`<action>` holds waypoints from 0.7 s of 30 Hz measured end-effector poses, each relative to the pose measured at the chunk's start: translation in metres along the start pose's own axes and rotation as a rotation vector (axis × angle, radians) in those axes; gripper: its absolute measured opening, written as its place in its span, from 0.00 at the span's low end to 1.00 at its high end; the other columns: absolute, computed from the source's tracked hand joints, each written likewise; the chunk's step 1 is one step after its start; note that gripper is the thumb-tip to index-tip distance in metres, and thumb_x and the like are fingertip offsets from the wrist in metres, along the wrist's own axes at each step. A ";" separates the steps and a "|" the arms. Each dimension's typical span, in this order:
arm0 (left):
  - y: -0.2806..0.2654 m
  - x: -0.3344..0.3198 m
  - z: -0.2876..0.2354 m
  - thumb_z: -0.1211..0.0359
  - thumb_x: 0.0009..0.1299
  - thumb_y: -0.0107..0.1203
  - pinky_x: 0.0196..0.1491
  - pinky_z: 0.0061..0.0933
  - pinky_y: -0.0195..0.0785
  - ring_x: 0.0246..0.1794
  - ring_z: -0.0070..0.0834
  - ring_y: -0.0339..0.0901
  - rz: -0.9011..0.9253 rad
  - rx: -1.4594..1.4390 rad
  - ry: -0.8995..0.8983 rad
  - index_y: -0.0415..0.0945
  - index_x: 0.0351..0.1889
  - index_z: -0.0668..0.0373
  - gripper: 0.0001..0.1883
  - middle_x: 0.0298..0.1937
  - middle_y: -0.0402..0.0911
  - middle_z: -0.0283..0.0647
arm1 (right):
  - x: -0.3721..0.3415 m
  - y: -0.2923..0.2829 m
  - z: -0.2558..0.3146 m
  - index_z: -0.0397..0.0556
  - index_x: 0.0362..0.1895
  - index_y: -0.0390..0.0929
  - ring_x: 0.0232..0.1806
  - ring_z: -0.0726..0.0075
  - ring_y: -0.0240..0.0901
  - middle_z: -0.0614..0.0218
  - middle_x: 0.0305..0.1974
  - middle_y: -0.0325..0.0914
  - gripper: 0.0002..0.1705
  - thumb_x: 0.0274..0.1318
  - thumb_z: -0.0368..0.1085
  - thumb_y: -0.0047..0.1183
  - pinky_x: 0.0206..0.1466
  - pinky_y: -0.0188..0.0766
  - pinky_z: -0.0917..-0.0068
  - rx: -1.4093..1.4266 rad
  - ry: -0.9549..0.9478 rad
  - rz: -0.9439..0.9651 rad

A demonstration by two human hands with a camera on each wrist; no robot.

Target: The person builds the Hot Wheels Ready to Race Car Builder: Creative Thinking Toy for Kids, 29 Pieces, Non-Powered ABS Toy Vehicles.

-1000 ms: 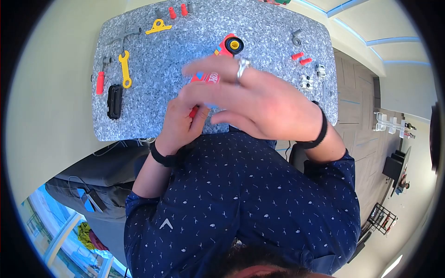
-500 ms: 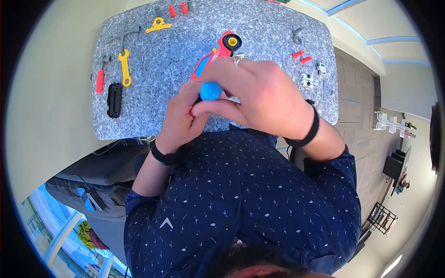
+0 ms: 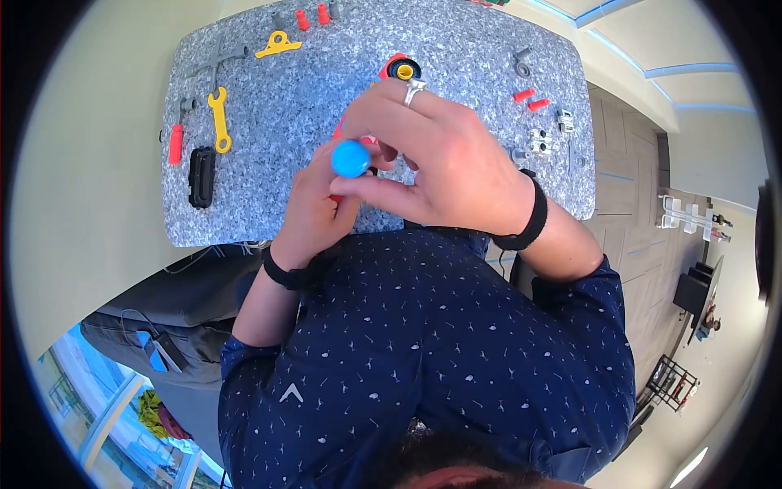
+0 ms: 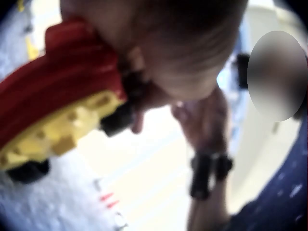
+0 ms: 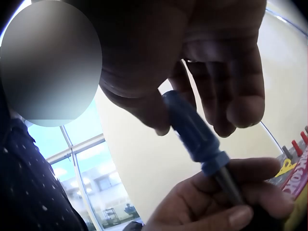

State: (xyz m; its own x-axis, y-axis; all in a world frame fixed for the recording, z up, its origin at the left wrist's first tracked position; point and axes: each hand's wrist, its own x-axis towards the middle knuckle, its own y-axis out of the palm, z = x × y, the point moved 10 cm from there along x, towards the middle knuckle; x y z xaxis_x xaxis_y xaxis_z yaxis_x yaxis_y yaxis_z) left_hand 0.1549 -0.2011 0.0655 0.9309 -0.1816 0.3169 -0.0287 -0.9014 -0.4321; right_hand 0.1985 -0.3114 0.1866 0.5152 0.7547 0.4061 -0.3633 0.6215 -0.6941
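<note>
My left hand (image 3: 308,212) grips a red toy car (image 4: 62,77), whose yellow underside and black wheels show in the left wrist view. A black wheel (image 3: 415,67) with a yellow hub sticks out past my fingers at the car's far end. My right hand (image 3: 460,159) pinches the blue handle of a screwdriver (image 5: 192,127) between thumb and fingers. The metal shaft runs down between the left thumb and fingers in the right wrist view, and its tip is hidden there. From the head the handle shows end-on, above the left hand.
Left on the speckled table (image 3: 269,179) lie a yellow wrench (image 3: 218,121), a red-handled tool (image 3: 176,144) and a black tray-like part (image 3: 201,177). A yellow bracket (image 3: 278,45) and red pegs (image 3: 303,20) are at the back. More red pegs (image 3: 524,95) and white parts (image 3: 539,143) sit right.
My right hand, blurred with spread fingers a second ago, has come round the screwdriver handle. Handle and right hand have since shifted slightly left; the left hand keeps its grip on the car.
</note>
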 end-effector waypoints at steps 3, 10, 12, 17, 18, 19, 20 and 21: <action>0.001 -0.003 0.001 0.75 0.74 0.67 0.62 0.46 0.80 0.61 0.51 0.88 -0.018 0.069 0.012 0.82 0.66 0.59 0.22 0.58 0.90 0.47 | 0.000 0.000 0.001 0.53 0.58 0.86 0.46 0.49 0.87 0.64 0.47 0.86 0.21 0.60 0.38 0.73 0.47 0.86 0.57 0.073 -0.075 -0.066; 0.005 -0.005 0.017 0.73 0.71 0.71 0.46 0.39 0.79 0.44 0.44 0.88 -0.046 0.024 -0.086 0.84 0.60 0.60 0.19 0.50 0.90 0.45 | -0.004 0.002 -0.005 0.56 0.57 0.87 0.47 0.50 0.87 0.65 0.48 0.88 0.19 0.62 0.35 0.71 0.47 0.85 0.58 0.127 -0.065 -0.077; 0.004 -0.002 0.012 0.74 0.70 0.73 0.42 0.36 0.79 0.39 0.39 0.89 -0.071 0.018 -0.065 0.85 0.59 0.60 0.19 0.47 0.91 0.43 | -0.006 -0.003 -0.005 0.53 0.58 0.87 0.46 0.53 0.88 0.64 0.48 0.89 0.18 0.65 0.34 0.70 0.48 0.85 0.60 0.131 -0.120 -0.121; -0.002 0.008 -0.012 0.75 0.66 0.77 0.68 0.41 0.80 0.66 0.42 0.87 -0.054 0.113 0.119 0.82 0.67 0.58 0.30 0.68 0.87 0.46 | -0.049 -0.068 -0.041 0.43 0.64 0.83 0.47 0.64 0.89 0.60 0.46 0.89 0.15 0.79 0.31 0.60 0.51 0.85 0.67 0.418 0.041 -0.530; -0.005 0.009 -0.010 0.75 0.65 0.78 0.72 0.42 0.76 0.71 0.43 0.83 -0.070 0.101 0.085 0.81 0.68 0.58 0.32 0.72 0.83 0.47 | -0.063 -0.081 -0.056 0.40 0.68 0.79 0.47 0.62 0.87 0.59 0.47 0.87 0.17 0.83 0.31 0.55 0.52 0.85 0.64 0.416 0.090 -0.591; -0.008 0.008 -0.009 0.75 0.64 0.79 0.77 0.44 0.73 0.76 0.44 0.79 -0.083 0.089 0.052 0.81 0.69 0.57 0.34 0.77 0.80 0.47 | -0.079 -0.095 -0.072 0.37 0.72 0.75 0.47 0.60 0.85 0.58 0.49 0.84 0.19 0.86 0.32 0.49 0.54 0.85 0.62 0.412 0.139 -0.656; -0.009 0.008 -0.006 0.75 0.63 0.79 0.81 0.46 0.69 0.81 0.45 0.75 -0.093 0.078 0.022 0.81 0.70 0.57 0.35 0.81 0.77 0.47 | -0.097 -0.105 -0.086 0.36 0.69 0.77 0.45 0.65 0.83 0.61 0.48 0.82 0.17 0.85 0.30 0.51 0.51 0.84 0.65 0.409 0.244 -0.708; -0.010 0.008 -0.004 0.75 0.63 0.79 0.82 0.46 0.69 0.82 0.46 0.74 -0.093 0.101 -0.006 0.80 0.72 0.57 0.37 0.82 0.75 0.47 | -0.116 -0.116 -0.101 0.38 0.65 0.81 0.42 0.70 0.81 0.64 0.45 0.82 0.15 0.83 0.30 0.54 0.48 0.80 0.70 0.336 0.316 -0.749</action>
State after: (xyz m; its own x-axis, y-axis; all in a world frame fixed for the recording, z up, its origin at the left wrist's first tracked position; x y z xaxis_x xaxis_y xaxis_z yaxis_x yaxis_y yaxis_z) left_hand 0.1611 -0.1954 0.0754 0.9301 -0.0969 0.3543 0.0939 -0.8698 -0.4843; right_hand 0.2595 -0.4921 0.1597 0.8822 0.0613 0.4668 -0.0275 0.9965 -0.0789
